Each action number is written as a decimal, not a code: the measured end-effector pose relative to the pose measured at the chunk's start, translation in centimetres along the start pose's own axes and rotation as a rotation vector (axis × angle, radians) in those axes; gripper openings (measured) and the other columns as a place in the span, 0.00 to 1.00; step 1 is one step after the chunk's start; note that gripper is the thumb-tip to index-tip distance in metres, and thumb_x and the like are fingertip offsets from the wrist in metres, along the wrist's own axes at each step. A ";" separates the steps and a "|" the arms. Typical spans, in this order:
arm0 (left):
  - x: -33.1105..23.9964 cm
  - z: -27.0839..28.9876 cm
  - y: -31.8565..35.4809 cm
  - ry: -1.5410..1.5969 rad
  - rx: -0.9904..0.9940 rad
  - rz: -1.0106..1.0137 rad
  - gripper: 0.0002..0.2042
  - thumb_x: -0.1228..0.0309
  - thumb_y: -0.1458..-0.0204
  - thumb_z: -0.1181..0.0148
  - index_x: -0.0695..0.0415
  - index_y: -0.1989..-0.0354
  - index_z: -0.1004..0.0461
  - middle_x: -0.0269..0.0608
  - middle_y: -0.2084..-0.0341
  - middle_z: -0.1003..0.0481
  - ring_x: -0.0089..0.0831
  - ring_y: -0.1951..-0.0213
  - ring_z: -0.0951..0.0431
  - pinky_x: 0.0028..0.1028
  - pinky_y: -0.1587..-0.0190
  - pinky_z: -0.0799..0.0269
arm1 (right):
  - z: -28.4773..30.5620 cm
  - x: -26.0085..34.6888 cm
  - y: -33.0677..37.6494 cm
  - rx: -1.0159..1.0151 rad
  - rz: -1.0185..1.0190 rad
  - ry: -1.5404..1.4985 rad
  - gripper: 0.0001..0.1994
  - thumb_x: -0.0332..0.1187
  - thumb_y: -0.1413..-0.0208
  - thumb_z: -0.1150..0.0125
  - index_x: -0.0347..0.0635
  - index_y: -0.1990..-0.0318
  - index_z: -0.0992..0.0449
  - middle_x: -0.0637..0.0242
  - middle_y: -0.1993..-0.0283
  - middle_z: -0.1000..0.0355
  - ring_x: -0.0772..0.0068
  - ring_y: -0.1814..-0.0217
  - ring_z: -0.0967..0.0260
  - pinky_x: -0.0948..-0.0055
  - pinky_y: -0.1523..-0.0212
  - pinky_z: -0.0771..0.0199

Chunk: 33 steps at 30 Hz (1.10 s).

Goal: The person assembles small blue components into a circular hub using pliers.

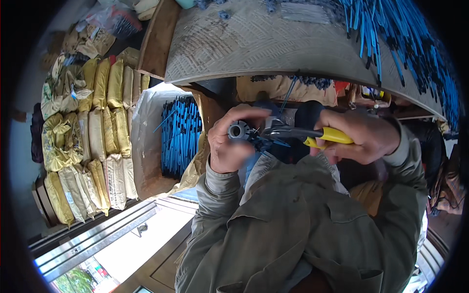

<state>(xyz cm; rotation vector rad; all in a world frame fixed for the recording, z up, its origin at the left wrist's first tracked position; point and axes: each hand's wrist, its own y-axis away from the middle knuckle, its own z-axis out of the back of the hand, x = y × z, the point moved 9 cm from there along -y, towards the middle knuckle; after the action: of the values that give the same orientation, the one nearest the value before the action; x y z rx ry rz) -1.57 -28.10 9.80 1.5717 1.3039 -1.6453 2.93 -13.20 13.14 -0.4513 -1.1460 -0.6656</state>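
Plainly, I had two hands at work near the middle of the frame, with one tool and one grey hub between them. My left hand (pixel 227 154) was curled round the hub (pixel 245 129), thumb and fingers bent close against its sides, its single round hole facing up. Beside it, dark blue pieces bunched together, too tangled for me to count. My right hand (pixel 361 136) had closed round one pair of pliers (pixel 310 133), gripping their two yellow handles, with the metal head pointing left, next to the hub; I couldn't tell whether the jaws bit on anything. One open carton (pixel 210 117) stood left of centre, lined with clear plastic and packed with blue sticks (pixel 181 139), far too many to number. Further left, sacks (pixel 115 80) lay in three rows, yellow and pale. Across the top of the frame ran one table (pixel 220 49), with one brown board (pixel 159 39) at its left end; on it, one small blue-grey part (pixel 223 14) sat by itself near the upper edge, and one big heap of blue-and-black sticks (pixel 386 29) spilled down the upper right.
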 end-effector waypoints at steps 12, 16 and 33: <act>-0.3 -1.5 0.5 -0.043 0.100 -0.119 0.30 0.45 0.55 0.42 0.63 0.60 0.35 0.41 0.77 0.30 0.27 0.71 0.31 0.25 0.67 0.35 | 1.6 3.0 -0.8 0.311 -0.143 0.435 0.11 0.25 0.44 0.50 0.39 0.56 0.44 0.64 0.74 0.31 0.72 0.81 0.30 0.76 0.81 0.34; -0.1 -0.5 0.2 -0.068 0.012 -0.101 0.32 0.43 0.54 0.44 0.65 0.58 0.35 0.41 0.77 0.31 0.28 0.72 0.31 0.26 0.68 0.34 | 1.0 2.0 -1.7 0.255 -0.076 0.356 0.13 0.26 0.46 0.47 0.39 0.57 0.43 0.65 0.75 0.32 0.71 0.80 0.29 0.74 0.80 0.34; -0.4 1.6 3.0 -0.238 -0.394 -0.220 0.27 0.75 0.65 0.31 0.64 0.54 0.35 0.41 0.73 0.27 0.28 0.71 0.26 0.24 0.64 0.31 | -5.0 -6.2 -3.8 -0.850 0.239 -0.197 0.09 0.21 0.56 0.38 0.35 0.65 0.28 0.59 0.59 0.33 0.67 0.58 0.33 0.72 0.59 0.33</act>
<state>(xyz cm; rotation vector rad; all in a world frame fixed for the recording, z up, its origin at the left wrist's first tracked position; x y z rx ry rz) 0.43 -30.81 9.09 1.0013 1.5947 -1.5244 2.13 -17.57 5.58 -1.3771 -0.9261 -0.8941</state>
